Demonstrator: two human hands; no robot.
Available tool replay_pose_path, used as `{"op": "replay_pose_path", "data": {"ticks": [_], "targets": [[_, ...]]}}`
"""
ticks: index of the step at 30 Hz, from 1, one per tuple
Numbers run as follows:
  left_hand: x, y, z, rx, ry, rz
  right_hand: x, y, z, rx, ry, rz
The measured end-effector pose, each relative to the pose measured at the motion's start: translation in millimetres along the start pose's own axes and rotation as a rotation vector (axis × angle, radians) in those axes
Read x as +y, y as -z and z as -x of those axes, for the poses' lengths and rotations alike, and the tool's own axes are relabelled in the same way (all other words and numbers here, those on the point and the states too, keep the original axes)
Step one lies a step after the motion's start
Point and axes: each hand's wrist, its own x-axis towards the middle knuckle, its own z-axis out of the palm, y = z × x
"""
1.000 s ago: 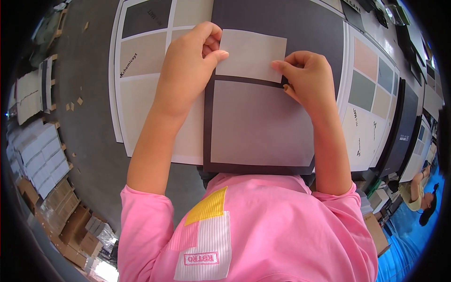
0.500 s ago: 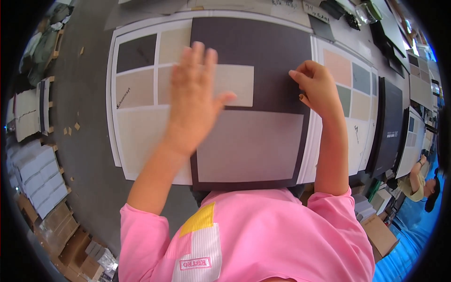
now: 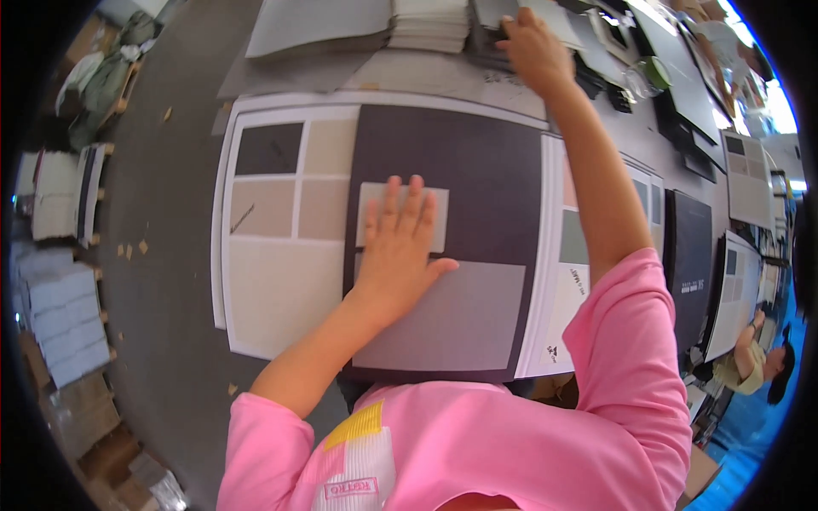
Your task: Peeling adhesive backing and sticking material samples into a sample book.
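A dark sample board (image 3: 494,179) lies in front of me, with a small beige swatch (image 3: 439,230) and a larger grey swatch (image 3: 460,332) on it. My left hand (image 3: 396,264) rests flat, fingers spread, over the beige swatch and the edge of the grey one. At full reach, my right hand (image 3: 538,53) is at the far stacks, its fingers bent at a pile of dark grey sheets (image 3: 492,34). What its fingertips pinch, if anything, is hidden.
White sample boards with coloured panels lie under the dark board, left (image 3: 285,289) and right (image 3: 554,324). Pale sheet stacks (image 3: 429,25) stand beyond. A dark folder (image 3: 688,264) lies to the right. Another person (image 3: 750,366) is at far right; paper stacks (image 3: 68,315) stand on the left.
My left hand has come down flat onto the beige swatch. My right hand has moved from above the dark board out to the far stacks. The view has shifted toward those stacks.
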Motion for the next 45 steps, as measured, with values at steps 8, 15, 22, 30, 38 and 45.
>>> {"op": "replay_pose_path", "data": {"ticks": [8,15,22,30,38,45], "targets": [[14,22,28,0.014,-0.259,0.386,8,-1,1,0.322,0.158,-0.126],[17,29,28,0.070,-0.196,0.641,3,9,0,0.306,0.071,-0.230],[10,45,22,0.084,-0.030,0.854,-34,88,55,0.603,-0.309,-0.912],[7,55,-8,0.337,-0.039,1.662,-145,124,195,-0.597,-0.823,-1.817],[22,42,23,0.126,0.058,0.659,-143,163,209,-0.425,-0.237,-1.488],[29,54,30,0.233,-0.096,0.636,-132,154,221,-0.536,-0.504,-1.932]]}}
